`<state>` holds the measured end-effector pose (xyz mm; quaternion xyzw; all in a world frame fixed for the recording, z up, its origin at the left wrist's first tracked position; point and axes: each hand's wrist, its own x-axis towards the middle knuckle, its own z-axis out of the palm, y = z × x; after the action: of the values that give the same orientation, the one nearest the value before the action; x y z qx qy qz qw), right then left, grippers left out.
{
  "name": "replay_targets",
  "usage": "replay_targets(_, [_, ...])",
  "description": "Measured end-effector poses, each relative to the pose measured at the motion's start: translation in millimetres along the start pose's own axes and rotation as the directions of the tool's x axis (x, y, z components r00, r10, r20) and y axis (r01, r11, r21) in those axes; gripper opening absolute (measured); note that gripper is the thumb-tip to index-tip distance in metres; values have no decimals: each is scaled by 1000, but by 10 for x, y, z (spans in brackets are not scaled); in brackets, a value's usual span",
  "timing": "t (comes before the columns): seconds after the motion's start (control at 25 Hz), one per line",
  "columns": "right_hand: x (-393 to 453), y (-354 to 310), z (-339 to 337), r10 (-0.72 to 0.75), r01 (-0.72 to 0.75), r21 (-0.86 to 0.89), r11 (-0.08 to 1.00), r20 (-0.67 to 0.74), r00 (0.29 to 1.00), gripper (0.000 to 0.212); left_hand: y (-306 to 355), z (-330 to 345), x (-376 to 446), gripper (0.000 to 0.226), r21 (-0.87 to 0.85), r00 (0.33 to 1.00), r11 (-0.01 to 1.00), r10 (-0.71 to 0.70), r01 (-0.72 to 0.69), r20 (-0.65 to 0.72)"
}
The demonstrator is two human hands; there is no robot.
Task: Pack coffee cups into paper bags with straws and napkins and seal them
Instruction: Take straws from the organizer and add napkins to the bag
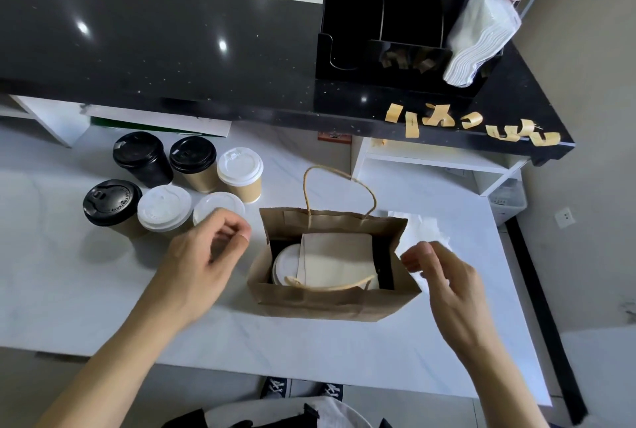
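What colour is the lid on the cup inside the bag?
White lid, seen in the head view.

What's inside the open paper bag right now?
Inside the paper bag: a white cup lid on the left, partly covered by a folded brown paper piece. Whatever lies beneath that piece is hidden; no straw is visible.

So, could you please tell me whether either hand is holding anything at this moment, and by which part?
Neither: the left hand and right hand hang loosely curled beside the paper bag, gripping nothing.
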<state>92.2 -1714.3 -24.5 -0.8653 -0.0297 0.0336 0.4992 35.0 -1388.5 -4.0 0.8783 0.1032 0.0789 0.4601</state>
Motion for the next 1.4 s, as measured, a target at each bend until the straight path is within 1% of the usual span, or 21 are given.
replay_targets(0.08, [-69, 65, -13, -23, 22, 9, 1000, 113, 993, 66, -53, -45, -53, 22, -24, 983, 999, -23, 28, 184])
replay_targets(0.16, [-97, 75, -35, -47, 52, -15, 999, 239, 970, 61, -84, -45, -120, 40, -2, 925, 997, -71, 78, 373])
replay_targets(0.2, [-95, 73, -37, -54, 70, -46, 996, 288, 956, 57, -97, -29, -154, 48, 49, 897, 996, -93, 79, 433])
replay_targets(0.24, [-88, 74, -36, -55, 87, -83, 993, 325, 944, 54, -125, -3, -182, 55, 106, 885, 993, -102, 60, 455])
replay_targets(0.32, [-76, 87, -22, -56, 110, -131, 985, 362, 931, 50, -161, 38, -200, 59, 167, 906, 986, -73, 3, 417])
replay_targets(0.4, [-71, 111, -9, -82, 136, -126, 983, 359, 930, 42, -177, 64, -175, 51, 122, 938, 993, -36, -6, 346])
replay_targets(0.48, [-66, 142, -18, -115, 156, -93, 983, 345, 932, 42, -208, 87, -148, 39, 82, 953, 997, -13, -12, 302])
replay_targets(0.56, [-51, 179, -33, -112, 149, -90, 985, 324, 939, 44, -233, 105, -128, 34, 76, 951, 997, 4, -30, 310])
replay_targets(0.6, [-39, 198, -33, -101, 137, -99, 986, 303, 947, 40, -242, 107, -117, 32, 62, 944, 998, 10, -32, 330])
replay_targets(0.72, [-4, 275, -17, -71, 88, -85, 992, 186, 980, 14, -258, 118, -97, 34, -5, 921, 1000, 24, -24, 390])
replay_targets(0.76, [-2, 292, -8, -67, 78, -67, 995, 147, 987, 12, -275, 136, -94, 31, -28, 924, 1000, 16, -6, 382])
replay_targets(0.84, [0, 310, 17, -64, 69, -46, 997, 109, 992, 14, -325, 174, -92, 20, -79, 934, 994, -37, 69, 355])
replay_targets(0.88, [3, 315, 27, -58, 62, -40, 997, 109, 992, 14, -338, 186, -93, 19, -86, 936, 992, -59, 95, 347])
replay_targets(0.92, [5, 317, 34, -51, 55, -36, 998, 115, 992, 14, -340, 191, -92, 23, -79, 940, 992, -66, 98, 335])
replay_targets(1.04, [18, 300, 23, -83, 87, -24, 996, 119, 989, 15, -314, 204, -75, 37, -50, 957, 998, -30, 46, 290])
replay_targets(1.08, [25, 297, 8, -118, 123, -33, 992, 123, 985, 16, -296, 214, -65, 36, -41, 966, 999, -1, 12, 259])
replay_targets(1.16, [42, 289, -27, -168, 182, -69, 981, 173, 971, 16, -240, 228, -39, 26, -8, 977, 998, 61, -61, 206])
replay_targets(1.28, [60, 260, -58, -162, 189, -81, 979, 260, 952, 22, -206, 230, 31, 21, 10, 967, 995, 93, -98, 237])
replay_targets(1.32, [65, 252, -52, -163, 188, -74, 979, 255, 953, 24, -197, 233, 50, 22, 2, 967, 995, 96, -99, 236])
replay_targets(1.4, [65, 260, -20, -166, 177, -45, 983, 187, 968, 22, -199, 255, 78, 26, -36, 973, 996, 88, -82, 214])
